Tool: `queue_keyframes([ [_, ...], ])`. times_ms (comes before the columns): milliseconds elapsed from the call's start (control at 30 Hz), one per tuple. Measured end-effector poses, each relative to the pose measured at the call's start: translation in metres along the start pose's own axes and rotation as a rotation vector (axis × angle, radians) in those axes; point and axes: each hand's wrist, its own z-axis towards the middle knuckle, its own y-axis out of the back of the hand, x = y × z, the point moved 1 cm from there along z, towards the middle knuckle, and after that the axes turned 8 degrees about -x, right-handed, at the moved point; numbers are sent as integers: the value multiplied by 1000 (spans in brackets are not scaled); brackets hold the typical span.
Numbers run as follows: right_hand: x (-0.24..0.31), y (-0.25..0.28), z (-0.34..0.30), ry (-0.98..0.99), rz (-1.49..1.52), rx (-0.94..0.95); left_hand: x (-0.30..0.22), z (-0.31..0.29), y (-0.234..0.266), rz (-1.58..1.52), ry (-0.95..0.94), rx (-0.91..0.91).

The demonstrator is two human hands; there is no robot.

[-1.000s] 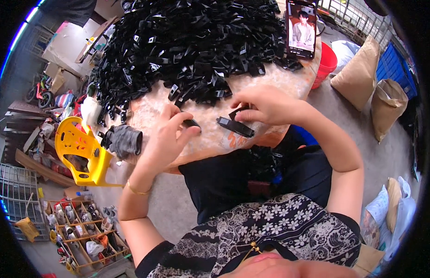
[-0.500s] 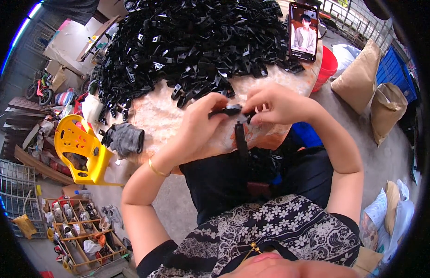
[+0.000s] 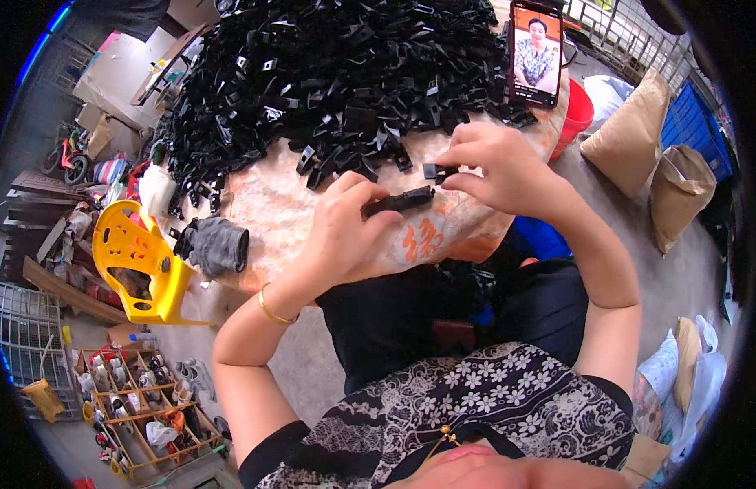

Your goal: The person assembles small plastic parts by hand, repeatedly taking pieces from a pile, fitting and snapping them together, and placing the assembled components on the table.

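Note:
A long black plastic piece (image 3: 409, 199) is pinched between the thumb and fingers of my left hand (image 3: 349, 213). It points right, tilted slightly up, over the front of the cloth-covered table (image 3: 284, 183). My right hand (image 3: 492, 167) grips a small black plastic part (image 3: 432, 171) between thumb and fingertips, a little beyond the long piece and apart from it. Just past both hands begins a large heap of black plastic parts (image 3: 337, 73). Fingers cover part of each held piece.
A phone (image 3: 537, 57) with a lit screen stands at the table's far right, near a red bucket (image 3: 575, 114). Grey gloves (image 3: 217, 246) lie at the left edge beside a yellow chair (image 3: 125, 253). Brown sacks (image 3: 626, 134) stand right; a shoe rack (image 3: 141, 407) is lower left.
My hands have moved apart, the right one going up and away with the small part. A black piece that was below my hands at the table's front edge no longer shows there.

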Motion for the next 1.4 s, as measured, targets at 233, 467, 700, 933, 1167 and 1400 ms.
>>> queue_keyframes([
  [233,8,-21,5,69,-33,122,8,-1,5,21,4,16],
  [467,8,-37,3,55,82,129,3,5,1,48,-144,79],
  [700,-5,-22,4,-27,246,231,53,66,47,406,-441,-212],
  [933,-7,-63,23,9,-155,-35,112,99,87,846,-355,-232],
  [1167,-10,-41,15,-85,-202,-17,65,82,81,529,-492,-437],
  [1400,-4,-18,11,-168,-166,42,-13,8,3,206,-394,190],
])
